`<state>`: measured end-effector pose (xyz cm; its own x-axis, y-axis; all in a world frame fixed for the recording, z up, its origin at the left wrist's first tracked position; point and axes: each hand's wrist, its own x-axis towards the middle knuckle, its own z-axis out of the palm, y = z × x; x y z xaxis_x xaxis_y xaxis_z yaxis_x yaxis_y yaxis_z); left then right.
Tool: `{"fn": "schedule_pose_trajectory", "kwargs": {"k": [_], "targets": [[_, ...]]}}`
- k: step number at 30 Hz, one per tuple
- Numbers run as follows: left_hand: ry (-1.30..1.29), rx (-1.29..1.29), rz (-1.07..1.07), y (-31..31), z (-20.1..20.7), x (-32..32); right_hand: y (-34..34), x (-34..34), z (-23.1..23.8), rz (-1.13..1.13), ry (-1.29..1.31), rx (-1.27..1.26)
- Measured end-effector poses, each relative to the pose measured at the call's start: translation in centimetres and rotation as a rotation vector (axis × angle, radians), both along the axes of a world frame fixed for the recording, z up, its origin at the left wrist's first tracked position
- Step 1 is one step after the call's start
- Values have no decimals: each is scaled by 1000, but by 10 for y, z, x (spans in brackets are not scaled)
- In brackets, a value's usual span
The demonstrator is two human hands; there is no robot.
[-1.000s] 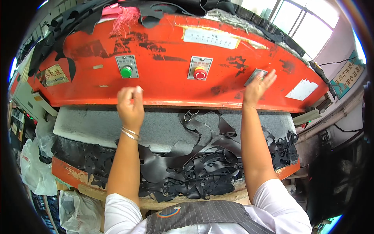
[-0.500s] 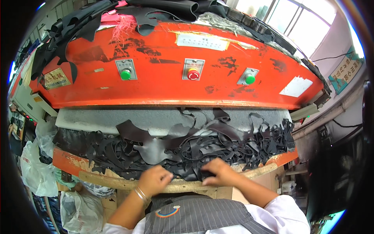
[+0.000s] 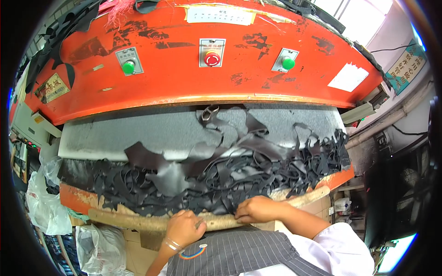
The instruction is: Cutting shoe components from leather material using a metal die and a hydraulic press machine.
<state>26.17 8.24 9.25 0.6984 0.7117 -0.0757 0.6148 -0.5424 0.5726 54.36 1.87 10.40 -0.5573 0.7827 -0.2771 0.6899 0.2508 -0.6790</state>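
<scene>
At the near side, the edge of a curved wooden rail (image 3: 304,198) was overlapped from below by a striped apron (image 3: 230,253). The left hand (image 3: 185,227), with a bracelet (image 3: 173,245) at its wrist, was rested at the rail, fingers curled toward the far side; whether anything was grasped could not be told. To its right, the right hand (image 3: 258,209) was held with fingers bent down where the rail was met by the black scraps (image 3: 230,179); whether these were pinched could not be told. Between the 2 hands a short stretch of rail was left showing. The scraps were heaped along the front of a grey board (image 3: 138,133) and spread over its near edge toward an orange ledge (image 3: 72,197). Beyond the heap, a broad strip of board was left exposed, crossed near the middle by loose strips (image 3: 254,125) reaching toward the lower edge of the red machine front (image 3: 170,83). On that front, 1 red button (image 3: 212,58) was set between 2 green buttons (image 3: 128,68).
</scene>
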Motion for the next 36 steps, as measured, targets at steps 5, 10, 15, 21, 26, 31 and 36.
{"fn": "schedule_pose_trajectory", "kwargs": {"k": [5,10,15,21,26,31,36], "targets": [[-270,129,-35,109,25,82,174,66,23,-365,-34,577],[-184,328,-24,191,-34,161,290,103,-53,-350,-55,701],[-93,324,-8,203,-49,161,289,127,-57,-657,359,659],[-133,318,-14,206,-66,163,316,137,-72,-580,19,687],[-151,308,-28,205,-63,157,302,141,-79,-660,40,585],[-152,314,-35,208,-56,157,301,134,-67,-668,-27,586],[-208,275,-44,212,-50,156,298,139,-54,-608,-84,611]]}}
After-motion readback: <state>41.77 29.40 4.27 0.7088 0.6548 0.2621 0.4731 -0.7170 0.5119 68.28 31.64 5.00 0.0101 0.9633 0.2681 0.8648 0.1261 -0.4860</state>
